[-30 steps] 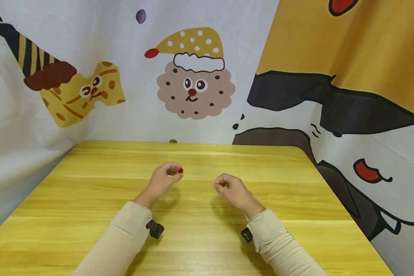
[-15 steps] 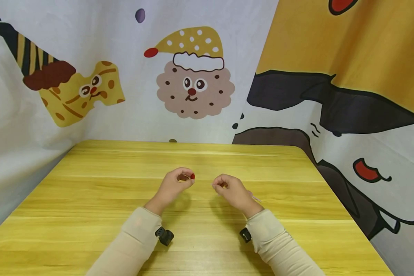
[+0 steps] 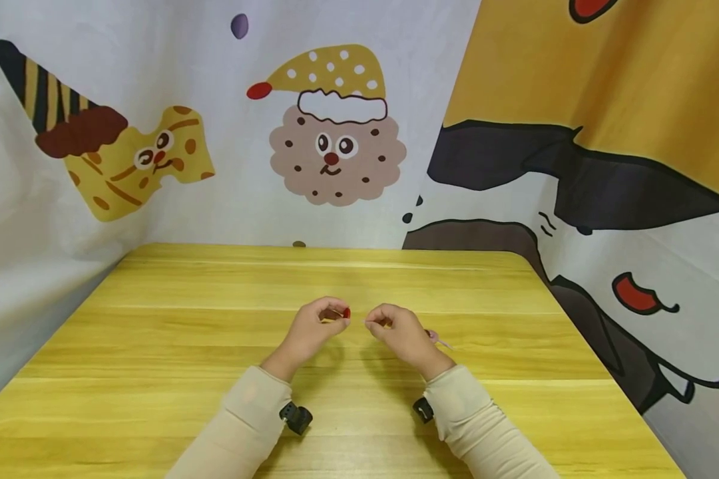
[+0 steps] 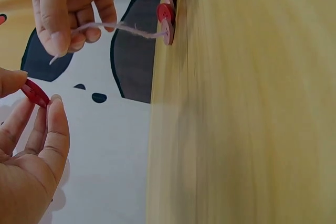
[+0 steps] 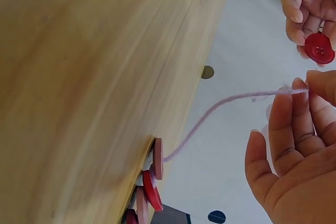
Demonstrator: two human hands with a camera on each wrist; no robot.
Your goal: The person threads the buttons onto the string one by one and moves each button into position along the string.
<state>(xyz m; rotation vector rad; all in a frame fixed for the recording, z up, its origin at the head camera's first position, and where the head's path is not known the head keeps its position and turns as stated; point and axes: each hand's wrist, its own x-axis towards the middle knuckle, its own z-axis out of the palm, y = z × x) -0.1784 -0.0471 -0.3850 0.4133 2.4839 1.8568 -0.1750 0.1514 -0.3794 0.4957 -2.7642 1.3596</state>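
Between finger and thumb my left hand (image 3: 311, 330) pinches a red button (image 5: 319, 49), whose several holes show in the right wrist view. Across a small gap, my right hand (image 3: 405, 338) holds a pale purple yarn (image 5: 215, 109) near its end, and a short tip (image 4: 53, 60) sticks out past the fingers in the left wrist view. The yarn runs down to a row of strung buttons on the table, with a pink button (image 5: 158, 158) at the near end and a red button (image 4: 165, 12) beside it. In the head view my right hand hides most of this row.
A wooden table (image 3: 245, 279) lies under both hands. Behind it hangs a printed curtain (image 3: 216, 206) with cartoon figures. A black wrist camera (image 3: 296, 418) is strapped at the left sleeve, and another wrist camera (image 3: 423, 410) at the right.
My left hand has moved right and nearer to me with the red button, closing in on the right hand. My right hand has shifted only slightly left, so more of the strung buttons shows.
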